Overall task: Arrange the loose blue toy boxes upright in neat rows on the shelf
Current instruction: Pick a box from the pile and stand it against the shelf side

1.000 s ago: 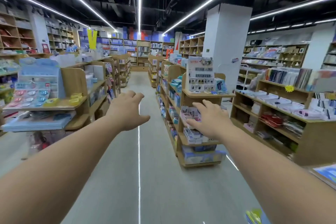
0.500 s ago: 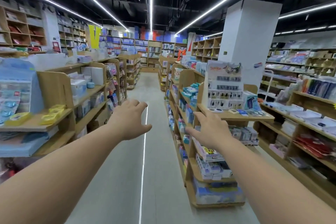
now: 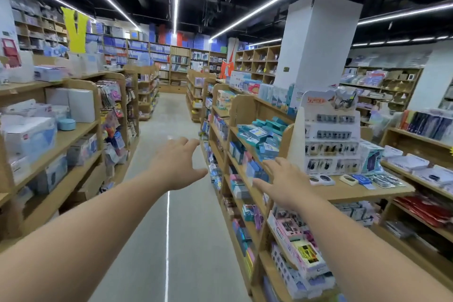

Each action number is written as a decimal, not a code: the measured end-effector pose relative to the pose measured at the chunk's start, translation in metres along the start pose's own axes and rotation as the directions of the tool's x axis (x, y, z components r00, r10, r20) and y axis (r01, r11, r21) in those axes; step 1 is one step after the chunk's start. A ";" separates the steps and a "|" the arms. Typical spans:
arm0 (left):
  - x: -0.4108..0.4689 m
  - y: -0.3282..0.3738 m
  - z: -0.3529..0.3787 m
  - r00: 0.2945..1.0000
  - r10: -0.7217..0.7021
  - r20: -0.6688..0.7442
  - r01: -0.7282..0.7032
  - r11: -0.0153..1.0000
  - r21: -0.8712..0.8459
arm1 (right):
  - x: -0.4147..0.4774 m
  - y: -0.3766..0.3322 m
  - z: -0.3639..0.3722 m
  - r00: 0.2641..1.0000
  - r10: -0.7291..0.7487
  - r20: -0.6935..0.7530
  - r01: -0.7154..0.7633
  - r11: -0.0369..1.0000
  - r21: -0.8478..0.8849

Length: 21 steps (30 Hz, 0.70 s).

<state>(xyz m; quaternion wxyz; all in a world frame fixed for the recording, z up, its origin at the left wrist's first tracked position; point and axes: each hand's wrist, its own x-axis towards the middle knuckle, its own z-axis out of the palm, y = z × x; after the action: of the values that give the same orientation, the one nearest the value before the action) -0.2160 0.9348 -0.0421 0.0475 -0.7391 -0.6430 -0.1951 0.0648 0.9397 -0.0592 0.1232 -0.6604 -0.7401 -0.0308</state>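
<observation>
A heap of loose blue and teal toy boxes [image 3: 261, 133] lies jumbled on the upper board of a wooden shelf unit [image 3: 285, 138] to the right of the aisle. My left hand [image 3: 174, 163] is stretched out over the aisle floor, fingers spread and holding nothing. My right hand [image 3: 282, 180] reaches forward in front of that shelf unit, below and to the right of the heap, fingers straight and empty. Neither hand touches a box.
A grey aisle floor [image 3: 161, 228] runs ahead between wooden shelves. The left shelves [image 3: 61, 140] carry white and blue boxes. A white card display stand [image 3: 331, 135] sits on the end counter [image 3: 362, 190] at right. A white pillar [image 3: 321, 49] rises behind it.
The view has advanced down the aisle, so the right shelf unit and its blue boxes are nearer and larger. Both hands stay stretched out and empty.
</observation>
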 end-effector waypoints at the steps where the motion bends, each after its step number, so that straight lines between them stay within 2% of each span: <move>1: 0.024 -0.010 0.005 1.000 0.008 0.003 -0.008 1.000 -0.003 | 0.023 -0.004 0.007 1.000 0.010 0.003 -0.010 1.000 -0.004; 11: 0.254 -0.087 0.112 0.996 0.051 0.077 -0.049 0.998 -0.032 | 0.265 -0.002 0.113 0.998 0.067 -0.007 -0.066 0.996 0.055; 16: 0.373 -0.112 0.172 0.990 -0.021 0.140 0.034 0.995 -0.089 | 0.393 0.002 0.174 0.992 0.108 0.065 -0.119 0.972 0.203; 21: 0.485 -0.124 0.222 0.984 0.036 0.176 -0.024 0.997 -0.075 | 0.499 0.015 0.210 0.984 0.147 0.102 -0.165 0.966 0.200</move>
<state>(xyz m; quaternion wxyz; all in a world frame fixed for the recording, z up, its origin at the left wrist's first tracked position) -0.2389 1.4792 -0.0992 -0.0338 -0.7644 -0.6260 -0.1507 0.0007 1.4696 -0.1528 0.1617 -0.7009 -0.6895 0.0849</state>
